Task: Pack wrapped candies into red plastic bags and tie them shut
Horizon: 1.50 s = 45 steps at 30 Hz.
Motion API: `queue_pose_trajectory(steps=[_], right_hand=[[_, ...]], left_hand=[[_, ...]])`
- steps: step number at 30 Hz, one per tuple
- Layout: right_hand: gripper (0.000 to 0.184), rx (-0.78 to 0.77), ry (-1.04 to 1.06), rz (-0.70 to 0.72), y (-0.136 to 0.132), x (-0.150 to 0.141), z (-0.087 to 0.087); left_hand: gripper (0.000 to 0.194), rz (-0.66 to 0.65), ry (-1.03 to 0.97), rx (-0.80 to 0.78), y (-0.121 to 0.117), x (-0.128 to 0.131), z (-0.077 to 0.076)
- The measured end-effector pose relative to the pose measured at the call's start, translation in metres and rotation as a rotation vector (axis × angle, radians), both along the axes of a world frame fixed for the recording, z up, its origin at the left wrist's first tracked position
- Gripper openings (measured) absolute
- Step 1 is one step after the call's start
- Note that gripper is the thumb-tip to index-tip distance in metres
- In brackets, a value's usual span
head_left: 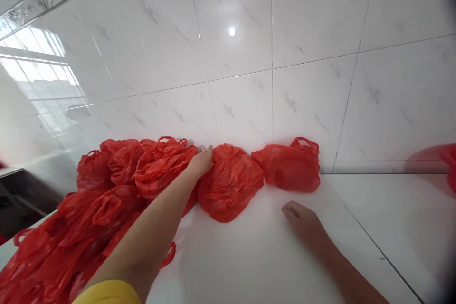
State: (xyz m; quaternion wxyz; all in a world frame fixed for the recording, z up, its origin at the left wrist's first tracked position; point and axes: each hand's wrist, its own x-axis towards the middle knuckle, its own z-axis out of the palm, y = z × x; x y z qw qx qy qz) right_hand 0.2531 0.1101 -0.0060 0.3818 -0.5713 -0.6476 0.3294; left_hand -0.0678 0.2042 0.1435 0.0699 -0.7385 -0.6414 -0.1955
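Note:
My left hand (201, 161) reaches far forward and rests on a crumpled red plastic bag (230, 183) lying against the tiled wall; its fingers lie over the bag's top edge, and whether they pinch it is hidden. A second bundled red bag (290, 166) sits just to the right, by the wall. My right hand (302, 221) lies flat on the white counter below that bag, fingers together, holding nothing. To the left, a big heap of loose red plastic bags (89, 209) covers the counter under my left forearm.
The white counter (256, 256) meets a glossy white marble-patterned tiled wall (285, 57). Another red bag (451, 164) shows at the far right edge. The counter's left edge drops off to a dark area (21, 199).

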Motion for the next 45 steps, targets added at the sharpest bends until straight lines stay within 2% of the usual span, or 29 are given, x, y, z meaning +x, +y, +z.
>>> queue_pose_trajectory(steps=[3,12,14,16,19,21,22,24,28,30,33,37,39,42,44,45], right_hand=[[0.023,-0.003,0.01,-0.001,0.001,0.0,0.0],[0.021,-0.025,0.004,-0.015,0.001,0.0,-0.004],[0.021,-0.025,0.003,-0.014,0.002,-0.001,-0.004],[0.022,-0.009,-0.006,-0.017,0.003,-0.002,-0.003],[0.024,0.123,-0.006,-0.126,0.0,-0.005,0.002],[0.031,0.278,0.052,-0.241,-0.008,-0.011,0.007],[0.035,0.347,0.099,-0.267,-0.013,-0.015,0.009],[0.039,0.407,0.215,-0.211,-0.027,-0.026,0.013],[0.049,0.247,0.45,-0.015,-0.051,-0.053,0.016],[0.041,0.175,0.48,0.008,-0.054,-0.06,0.016],[0.016,0.16,0.453,-0.044,-0.046,-0.052,0.015],[0.014,0.146,0.534,-0.274,-0.028,-0.021,0.013],[0.016,0.075,0.697,-0.312,-0.021,-0.009,0.012],[0.017,-0.023,0.946,-0.326,-0.014,0.001,0.006],[0.015,-0.049,1.003,-0.347,-0.011,0.006,0.003],[0.015,-0.05,1.007,-0.362,-0.01,0.009,0.002]], left_hand=[[0.022,0.056,-0.083,0.052,0.001,-0.001,0.007],[0.034,0.096,-0.516,0.438,-0.015,0.004,0.059],[0.034,0.064,-0.614,0.466,-0.025,0.01,0.064],[0.031,0.009,-0.707,0.455,-0.039,0.02,0.062],[0.023,-0.082,-0.821,0.394,-0.067,0.042,0.041],[0.02,-0.155,-0.909,0.327,-0.085,0.059,0.016],[0.02,-0.221,-1.028,0.254,-0.094,0.068,0.002],[0.019,-0.29,-1.205,0.093,-0.109,0.086,-0.027],[0.014,-0.303,-1.371,-0.184,-0.135,0.113,-0.077],[0.014,-0.304,-1.407,-0.303,-0.144,0.117,-0.092],[0.018,-0.221,-1.49,-0.35,-0.15,0.108,-0.101],[0.008,-0.117,-1.55,-0.297,-0.154,0.083,-0.096],[0.006,-0.131,-1.449,-0.358,-0.158,0.073,-0.095],[0.01,-0.11,-1.186,-0.468,-0.164,0.06,-0.099],[0.012,-0.09,-1.056,-0.458,-0.166,0.05,-0.105],[0.012,-0.076,-1.016,-0.391,-0.167,0.046,-0.107]])
